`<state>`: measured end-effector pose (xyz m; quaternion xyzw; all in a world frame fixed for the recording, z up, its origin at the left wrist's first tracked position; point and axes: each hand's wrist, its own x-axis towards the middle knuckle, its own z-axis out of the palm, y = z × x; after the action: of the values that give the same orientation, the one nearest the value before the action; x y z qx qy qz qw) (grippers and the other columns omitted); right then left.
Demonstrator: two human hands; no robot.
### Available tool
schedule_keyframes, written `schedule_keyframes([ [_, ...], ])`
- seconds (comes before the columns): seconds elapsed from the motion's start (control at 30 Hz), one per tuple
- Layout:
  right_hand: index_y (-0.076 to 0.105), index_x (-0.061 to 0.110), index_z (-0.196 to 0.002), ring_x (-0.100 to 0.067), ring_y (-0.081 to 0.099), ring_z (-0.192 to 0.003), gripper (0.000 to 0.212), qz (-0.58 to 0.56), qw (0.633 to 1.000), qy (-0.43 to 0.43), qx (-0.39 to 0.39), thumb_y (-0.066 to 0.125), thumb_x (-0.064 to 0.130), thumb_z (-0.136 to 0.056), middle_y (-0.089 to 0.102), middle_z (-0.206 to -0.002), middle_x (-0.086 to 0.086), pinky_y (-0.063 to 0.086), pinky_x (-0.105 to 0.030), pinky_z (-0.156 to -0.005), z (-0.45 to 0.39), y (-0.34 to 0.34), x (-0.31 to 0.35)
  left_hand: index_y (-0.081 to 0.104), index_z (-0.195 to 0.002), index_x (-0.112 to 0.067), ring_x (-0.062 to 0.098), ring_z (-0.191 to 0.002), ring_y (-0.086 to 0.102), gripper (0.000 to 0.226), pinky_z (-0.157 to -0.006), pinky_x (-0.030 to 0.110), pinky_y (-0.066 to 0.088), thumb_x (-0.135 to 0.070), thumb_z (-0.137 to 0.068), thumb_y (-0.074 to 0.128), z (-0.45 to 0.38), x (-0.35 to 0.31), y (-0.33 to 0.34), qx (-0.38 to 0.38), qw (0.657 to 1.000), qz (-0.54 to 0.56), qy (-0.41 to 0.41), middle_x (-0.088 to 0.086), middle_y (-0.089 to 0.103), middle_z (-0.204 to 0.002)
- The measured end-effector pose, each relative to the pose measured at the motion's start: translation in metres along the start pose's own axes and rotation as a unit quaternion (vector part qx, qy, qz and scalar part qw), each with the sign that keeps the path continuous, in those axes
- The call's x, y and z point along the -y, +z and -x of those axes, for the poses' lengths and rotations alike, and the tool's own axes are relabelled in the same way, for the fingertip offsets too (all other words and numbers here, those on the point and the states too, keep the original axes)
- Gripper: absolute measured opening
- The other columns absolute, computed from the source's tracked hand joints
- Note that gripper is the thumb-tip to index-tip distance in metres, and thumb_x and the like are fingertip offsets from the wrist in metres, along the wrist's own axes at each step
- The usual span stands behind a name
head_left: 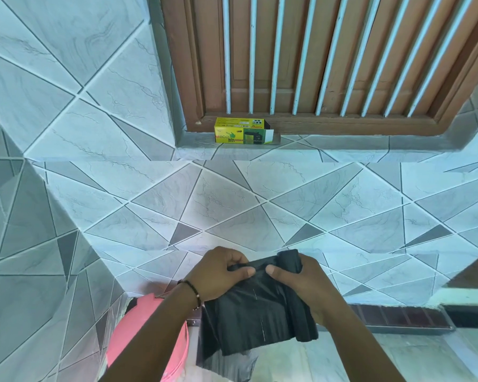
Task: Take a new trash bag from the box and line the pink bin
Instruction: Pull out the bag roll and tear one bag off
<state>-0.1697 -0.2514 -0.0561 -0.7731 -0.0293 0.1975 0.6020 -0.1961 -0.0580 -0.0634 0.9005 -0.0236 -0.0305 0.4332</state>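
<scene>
Both hands hold a folded black trash bag (257, 304) low in the middle of the view, in front of a tiled wall (232, 205). The left hand (218, 274) grips the bag's upper edge, its fingers (233, 257) curled over the far side and the thumb pressed flat on the near side. The right hand (295, 277) grips the same edge just beside it, thumb on the near side and fingers wrapped round a bunched fold of plastic that sticks up above them. The two thumbs point toward each other, nearly touching. The rest of the bag hangs down in pleats below the hands, with a thinner, see-through part at the bottom. A beaded bracelet (192, 289) sits on the left wrist.

The pink bin (149, 326) stands below and left of the bag, against the tiled corner, partly hidden behind the left forearm.

The yellow and green trash bag box (240, 130) lies on the tiled window ledge (342, 146) well above the hands, its right end flap open. Behind it is a brown wooden window (315, 64) with white vertical bars.
</scene>
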Motion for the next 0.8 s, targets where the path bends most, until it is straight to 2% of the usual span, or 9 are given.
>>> schedule_keyframes([
  [0.1,0.068,0.009,-0.087,-0.032,0.069,-0.086,0.022,-0.047,0.999,0.017,-0.007,0.076,0.027,-0.076,0.073,-0.089,-0.015,0.055,-0.048,-0.086,0.000,0.002,-0.001,0.067,-0.073,-0.027,0.000,-0.067,0.059,0.011,-0.067,0.015,0.044,-0.033,-0.082,0.065,0.000,0.000,0.001,-0.018,1.000,-0.006,-0.001,-0.008,0.068,-0.072],
  [0.27,0.066,0.014,-0.087,-0.026,0.068,-0.085,0.023,-0.021,0.997,0.001,-0.078,0.075,0.033,-0.076,0.071,-0.088,-0.007,0.054,-0.047,-0.087,-0.003,0.007,-0.006,0.064,-0.070,-0.030,0.006,-0.077,0.063,0.013,-0.078,0.021,0.048,-0.032,-0.083,0.063,0.000,-0.002,0.006,-0.034,0.999,0.005,-0.002,-0.012,0.067,-0.073],
  [0.33,0.063,0.017,-0.093,-0.024,0.067,-0.090,0.035,-0.035,0.997,0.026,-0.059,0.071,0.046,-0.075,0.070,-0.095,-0.006,0.053,-0.047,-0.089,-0.003,0.008,-0.006,0.065,-0.072,-0.029,0.007,-0.079,0.064,0.012,-0.082,0.025,0.050,-0.031,-0.084,0.063,-0.001,-0.002,0.007,-0.038,0.999,0.003,-0.005,-0.010,0.069,-0.077],
  [0.4,0.062,0.013,-0.096,-0.025,0.066,-0.090,0.042,-0.124,0.988,0.087,0.011,0.059,0.053,-0.081,0.070,-0.099,-0.009,0.052,-0.044,-0.088,-0.001,0.007,-0.003,0.065,-0.074,-0.028,0.008,-0.080,0.064,0.011,-0.082,0.025,0.050,-0.031,-0.084,0.063,-0.001,-0.001,0.007,-0.048,0.999,0.006,-0.008,-0.008,0.070,-0.079],
  [0.47,0.064,0.009,-0.090,-0.028,0.065,-0.080,0.036,-0.249,0.957,0.124,0.079,0.048,0.041,-0.091,0.069,-0.088,-0.014,0.051,-0.040,-0.079,0.000,0.004,0.001,0.063,-0.072,-0.030,0.006,-0.077,0.063,0.012,-0.079,0.021,0.049,-0.030,-0.084,0.063,-0.001,-0.001,0.004,-0.059,0.998,0.018,-0.011,-0.010,0.069,-0.077],
  [0.53,0.064,0.004,-0.085,-0.027,0.062,-0.068,0.031,-0.302,0.943,0.116,0.084,0.042,0.025,-0.093,0.066,-0.075,-0.015,0.048,-0.036,-0.070,0.000,-0.001,0.002,0.062,-0.070,-0.031,0.003,-0.073,0.061,0.015,-0.074,0.016,0.044,-0.029,-0.084,0.063,-0.001,-0.002,0.000,-0.064,0.998,0.023,-0.014,-0.014,0.066,-0.073],
  [0.67,0.061,-0.004,-0.106,-0.026,0.060,-0.076,0.023,-0.277,0.955,0.076,0.079,0.047,0.009,-0.092,0.063,-0.086,-0.017,0.053,-0.032,-0.069,-0.003,-0.008,0.000,0.061,-0.067,-0.032,0.004,-0.073,0.061,0.018,-0.078,0.019,0.045,-0.028,-0.084,0.064,-0.002,-0.002,-0.004,-0.074,0.996,0.038,-0.022,-0.012,0.067,-0.074],
  [0.8,0.065,-0.005,-0.100,-0.025,0.069,-0.069,0.019,-0.268,0.958,0.061,0.082,0.061,-0.003,-0.082,0.072,-0.083,-0.017,0.057,-0.030,-0.060,0.000,-0.008,0.003,0.061,-0.064,-0.033,0.004,-0.071,0.062,0.019,-0.080,0.023,0.048,-0.028,-0.082,0.066,-0.002,-0.005,-0.007,-0.077,0.996,0.040,-0.013,-0.013,0.067,-0.072],
])
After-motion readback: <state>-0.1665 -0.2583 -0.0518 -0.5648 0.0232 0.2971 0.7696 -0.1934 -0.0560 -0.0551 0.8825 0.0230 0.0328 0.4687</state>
